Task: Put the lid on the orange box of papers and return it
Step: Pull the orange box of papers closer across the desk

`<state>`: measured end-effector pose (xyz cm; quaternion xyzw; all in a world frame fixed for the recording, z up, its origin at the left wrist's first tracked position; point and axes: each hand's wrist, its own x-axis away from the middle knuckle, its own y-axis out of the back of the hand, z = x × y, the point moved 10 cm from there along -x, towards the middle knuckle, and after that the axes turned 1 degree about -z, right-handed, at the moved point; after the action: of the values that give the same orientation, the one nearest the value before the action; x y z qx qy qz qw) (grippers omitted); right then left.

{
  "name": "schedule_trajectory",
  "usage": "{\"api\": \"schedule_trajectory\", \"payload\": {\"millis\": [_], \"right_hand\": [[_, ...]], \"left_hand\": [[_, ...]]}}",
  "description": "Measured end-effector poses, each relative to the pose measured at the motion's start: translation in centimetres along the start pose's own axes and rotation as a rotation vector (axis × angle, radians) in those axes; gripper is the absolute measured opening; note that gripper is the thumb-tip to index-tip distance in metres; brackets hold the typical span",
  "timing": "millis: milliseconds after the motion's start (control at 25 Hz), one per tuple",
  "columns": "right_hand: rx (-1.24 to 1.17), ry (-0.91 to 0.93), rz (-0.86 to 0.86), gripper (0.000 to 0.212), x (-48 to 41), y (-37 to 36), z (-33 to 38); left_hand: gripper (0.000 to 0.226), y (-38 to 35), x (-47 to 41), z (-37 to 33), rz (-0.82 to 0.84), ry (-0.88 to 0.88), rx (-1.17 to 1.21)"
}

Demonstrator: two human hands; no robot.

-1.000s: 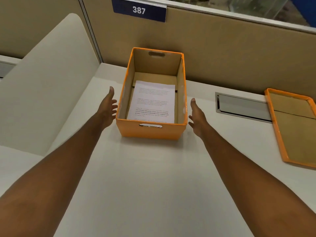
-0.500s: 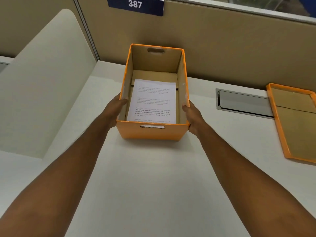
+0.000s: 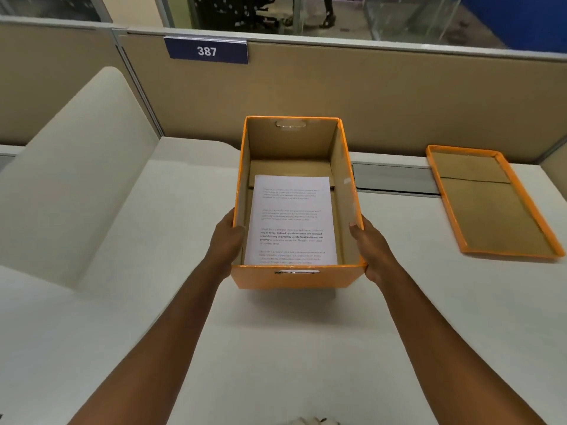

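Note:
An open orange box (image 3: 294, 277) with a brown cardboard inside sits in the middle of the white desk. A stack of printed papers (image 3: 291, 219) lies flat on its bottom. My left hand (image 3: 227, 243) grips the box's left wall near the front, thumb over the rim. My right hand (image 3: 372, 250) grips the right wall the same way. The box looks lifted a little off the desk, with a shadow below its front. Its orange lid (image 3: 487, 204) lies upside down on the desk to the right, apart from the box.
A tan partition (image 3: 399, 96) with a blue sign "387" (image 3: 207, 51) stands behind the desk. A cream divider panel (image 3: 76, 179) rises on the left. A grey cable slot (image 3: 395, 182) lies in the white desk (image 3: 276, 348) between box and lid.
Both hands closed from beside the box onto its side walls. The box has since come toward me and risen slightly, and the view has tilted up.

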<state>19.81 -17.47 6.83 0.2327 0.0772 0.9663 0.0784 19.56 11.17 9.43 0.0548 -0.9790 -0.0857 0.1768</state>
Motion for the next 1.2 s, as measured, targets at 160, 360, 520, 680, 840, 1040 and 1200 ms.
{"api": "schedule_trajectory", "payload": {"millis": [160,360,520,680,840,1040,1200], "right_hand": [[0.01,-0.028,-0.066,0.042,4.2,5.6,-4.3],[-0.042,-0.058,-0.092,0.04,8.3,10.1,-9.4],[-0.048,-0.085,-0.081,0.042,9.6,11.2,-11.2],[-0.04,-0.092,-0.06,0.043,9.8,11.7,-11.9],[-0.028,-0.09,-0.043,0.042,9.6,12.0,-12.1],[-0.024,-0.085,-0.024,0.044,9.4,12.1,-12.8],[-0.006,-0.076,-0.038,0.043,9.3,12.2,-13.4]], "left_hand": [[0.034,-4.4,5.7,0.6,0.049,-0.057,-0.045],[0.04,-7.9,10.3,2.4,0.053,-0.066,-0.079],[0.036,-8.9,11.9,3.5,0.031,-0.075,-0.1],[0.034,-9.7,12.5,4.2,-0.004,-0.056,-0.147],[0.033,-10.1,12.4,5.5,-0.047,-0.044,-0.196],[0.036,-10.2,12.6,7.2,-0.113,-0.019,-0.26],[0.03,-9.7,12.4,8.0,-0.181,-0.025,-0.332]]}}
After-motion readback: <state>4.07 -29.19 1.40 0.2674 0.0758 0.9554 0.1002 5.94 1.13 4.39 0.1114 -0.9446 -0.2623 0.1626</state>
